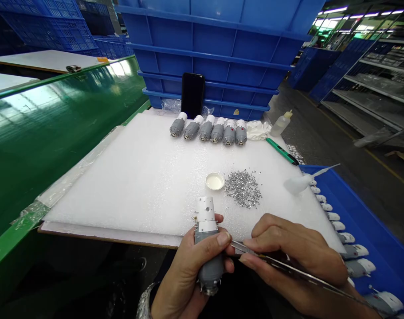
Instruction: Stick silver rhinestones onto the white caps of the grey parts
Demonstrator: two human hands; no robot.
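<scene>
My left hand (195,261) is wrapped round a grey and white spacecraft model (206,217), its white end pointing up and away from me. Pinched in my right hand (291,257) is a pair of metal tweezers (271,260), whose tips reach the left thumb beside the model. Whether the tips hold anything is too small to see. Beyond the hands, a heap of tiny silvery parts (243,188) lies on the white foam sheet (128,177). Next to the heap is a small round white cap (214,181) with pale contents.
Several similar models (206,128) stand in a row before a black phone (193,95) and stacked blue crates (215,57). To the right are a white cloth (258,130), squeeze bottle (281,123), green cutter (282,151), nozzle bottle (298,183) and blue bin (384,248) of models.
</scene>
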